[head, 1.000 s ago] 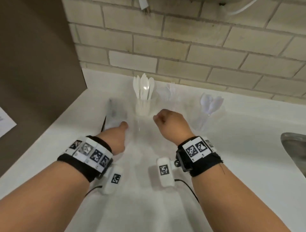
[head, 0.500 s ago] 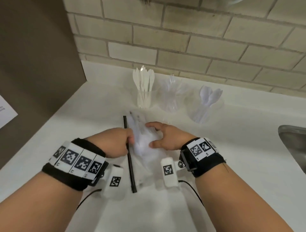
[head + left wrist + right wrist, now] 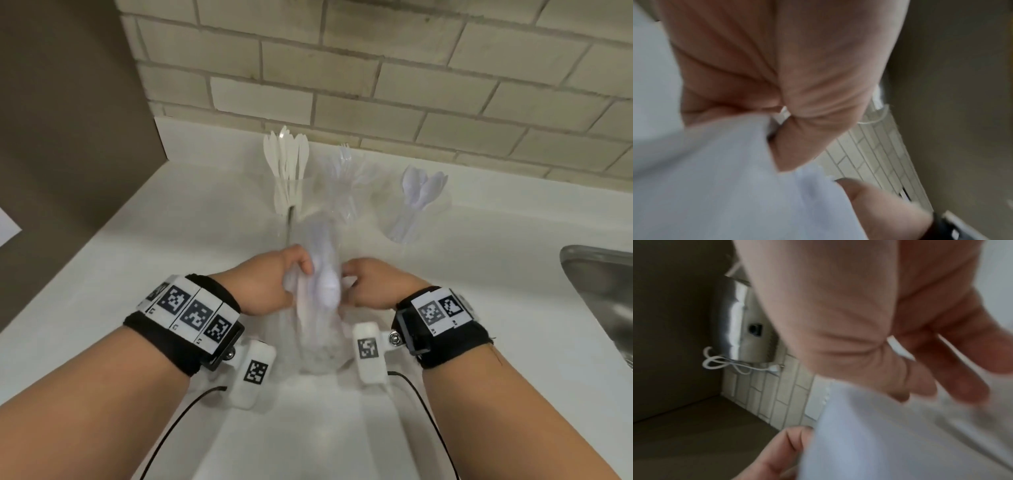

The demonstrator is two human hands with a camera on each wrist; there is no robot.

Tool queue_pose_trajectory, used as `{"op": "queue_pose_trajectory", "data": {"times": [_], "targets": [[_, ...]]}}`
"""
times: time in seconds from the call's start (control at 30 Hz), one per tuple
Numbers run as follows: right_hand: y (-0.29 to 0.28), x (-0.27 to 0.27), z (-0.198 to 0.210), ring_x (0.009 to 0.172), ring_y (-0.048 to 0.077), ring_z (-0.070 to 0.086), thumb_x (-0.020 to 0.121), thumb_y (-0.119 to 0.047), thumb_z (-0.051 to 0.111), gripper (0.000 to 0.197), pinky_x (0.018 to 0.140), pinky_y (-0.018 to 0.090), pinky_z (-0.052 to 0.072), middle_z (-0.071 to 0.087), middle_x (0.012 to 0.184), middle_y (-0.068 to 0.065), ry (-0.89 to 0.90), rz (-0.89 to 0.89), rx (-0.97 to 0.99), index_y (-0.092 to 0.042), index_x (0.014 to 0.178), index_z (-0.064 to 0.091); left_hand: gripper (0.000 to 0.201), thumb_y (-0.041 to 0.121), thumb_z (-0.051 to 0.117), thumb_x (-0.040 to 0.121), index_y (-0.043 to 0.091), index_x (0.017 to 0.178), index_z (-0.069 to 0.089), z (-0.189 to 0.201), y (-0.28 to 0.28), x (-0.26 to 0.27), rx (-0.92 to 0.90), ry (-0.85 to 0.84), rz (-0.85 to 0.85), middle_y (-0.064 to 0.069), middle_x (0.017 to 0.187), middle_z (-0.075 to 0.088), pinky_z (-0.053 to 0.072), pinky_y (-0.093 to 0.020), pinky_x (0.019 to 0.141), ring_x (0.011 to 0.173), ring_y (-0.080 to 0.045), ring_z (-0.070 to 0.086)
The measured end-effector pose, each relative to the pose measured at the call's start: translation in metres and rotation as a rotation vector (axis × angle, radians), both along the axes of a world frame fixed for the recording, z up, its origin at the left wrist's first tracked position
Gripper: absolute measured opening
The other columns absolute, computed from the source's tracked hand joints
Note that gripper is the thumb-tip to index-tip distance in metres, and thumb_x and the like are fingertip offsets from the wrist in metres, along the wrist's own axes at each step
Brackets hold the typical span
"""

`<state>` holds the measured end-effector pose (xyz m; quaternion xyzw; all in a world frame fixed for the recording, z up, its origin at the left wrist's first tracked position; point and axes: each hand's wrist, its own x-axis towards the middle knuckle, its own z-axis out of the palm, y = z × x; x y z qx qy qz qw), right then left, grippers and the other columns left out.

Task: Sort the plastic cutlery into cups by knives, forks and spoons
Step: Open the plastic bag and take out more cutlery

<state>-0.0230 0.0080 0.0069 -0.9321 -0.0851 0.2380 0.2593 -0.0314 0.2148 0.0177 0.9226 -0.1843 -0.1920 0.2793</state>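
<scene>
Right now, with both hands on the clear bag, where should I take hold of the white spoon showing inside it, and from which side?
Grip the spoon by its handle, from the bag's far end. Its rounded bowl lies near you, between the left hand and right hand pinching the bag; the handle seems to run away from you. Blur hides the bag's opening.

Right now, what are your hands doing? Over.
Left hand and right hand both grip clear bag of cutlery. Three cups behind: knives, forks, spoons. Nothing blocking.
</scene>
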Motion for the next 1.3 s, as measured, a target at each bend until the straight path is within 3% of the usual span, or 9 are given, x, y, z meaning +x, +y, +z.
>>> {"op": "queue_pose_trajectory", "data": {"times": [0.13,0.23,0.37,0.57,0.67,0.77,0.87,1.0,1.3], "targets": [[-0.006,0.009,0.037,0.108,0.025,0.059,0.081,-0.001,0.055,0.046,0.086,0.018,0.039,0.047,0.132,0.009,-0.641,-0.258,0.067,-0.014,0.124,0.057,0.063,-0.006,0.049,0.079,0.041,0.119,0.037,0.035,0.002,0.005,0.001,-0.263,0.007,-0.007,0.07,0.056,0.044,-0.029,0.05,0.053,-0.017,0.053],[0.006,0.006,0.06,0.104,0.014,0.056,0.075,-0.003,0.066,0.058,0.084,0.023,0.047,0.05,0.13,0.002,-0.951,0.015,0.292,-0.018,0.13,0.053,0.065,0.0,0.056,0.081,0.039,0.125,0.029,0.062,0.0,0.011,-0.059,-0.426,-0.004,-0.006,0.082,0.059,0.049,-0.029,0.057,0.061,-0.015,0.057],[0.021,0.007,0.065,0.064,0.008,0.057,0.078,-0.007,0.072,0.05,0.073,0.015,0.046,0.059,0.108,-0.011,-0.813,0.013,0.4,-0.022,0.124,0.059,0.053,0.01,0.073,0.076,0.029,0.11,0.037,0.076,-0.001,0.014,-0.27,-0.325,0.059,0.001,0.086,0.059,0.043,-0.021,0.059,0.059,-0.008,0.053],[0.02,0.001,0.057,0.069,-0.005,0.058,0.074,0.005,0.07,0.02,0.069,0.008,0.045,0.063,0.081,-0.016,-0.762,-0.104,0.607,-0.014,0.077,0.067,0.037,0.056,0.063,0.08,0.028,0.103,0.059,0.063,-0.004,0.003,-0.666,0.158,0.191,-0.005,0.085,0.061,0.044,-0.03,0.065,0.069,-0.012,0.054],[0.018,-0.001,0.058,0.081,-0.007,0.061,0.069,0.011,0.07,0.034,0.07,0.011,0.047,0.064,0.097,-0.006,-0.774,-0.098,0.684,-0.022,0.065,0.06,0.017,0.033,0.065,0.086,0.025,0.101,0.061,0.061,-0.005,0.001,-0.647,0.162,0.183,0.002,0.074,0.061,0.044,-0.026,0.057,0.065,-0.009,0.055],[0.019,-0.002,0.061,0.086,-0.01,0.058,0.064,0.012,0.072,0.035,0.067,0.008,0.046,0.053,0.108,-0.006,-0.833,-0.138,0.709,-0.021,0.062,0.062,0.025,0.029,0.071,0.077,0.021,0.096,0.056,0.063,-0.012,-0.003,-0.725,0.22,0.181,0.004,0.063,0.058,0.045,-0.024,0.049,0.054,-0.007,0.055],[0.019,-0.003,0.067,0.077,-0.012,0.055,0.061,0.008,0.081,0.033,0.066,0.006,0.044,0.047,0.092,-0.007,-0.873,-0.209,0.746,-0.021,0.063,0.066,0.03,0.038,0.068,0.067,0.019,0.087,0.055,0.067,-0.017,-0.007,-0.839,0.292,0.206,-0.003,0.065,0.056,0.042,-0.027,0.055,0.055,-0.014,0.05],[0.02,-0.009,0.075,0.062,0.021,0.066,0.072,0.006,0.074,0.031,0.057,0.021,0.053,0.062,0.064,0.004,-0.666,-0.234,0.788,-0.023,0.065,0.064,0.014,0.027,0.06,0.088,0.02,0.078,0.054,0.072,-0.02,-0.007,-0.925,0.338,0.253,-0.002,0.072,0.059,0.048,-0.025,0.054,0.062,-0.015,0.053],[0.025,-0.016,0.073,0.053,0.001,0.063,0.079,0.01,0.062,0.029,0.061,0.025,0.056,0.062,0.067,-0.004,-0.597,-0.298,0.834,-0.018,0.072,0.057,0.01,0.007,0.057,0.086,0.013,0.092,0.054,0.074,-0.017,-0.011,-1.104,0.486,0.264,-0.002,0.067,0.068,0.053,-0.023,0.048,0.054,-0.01,0.063]]}}
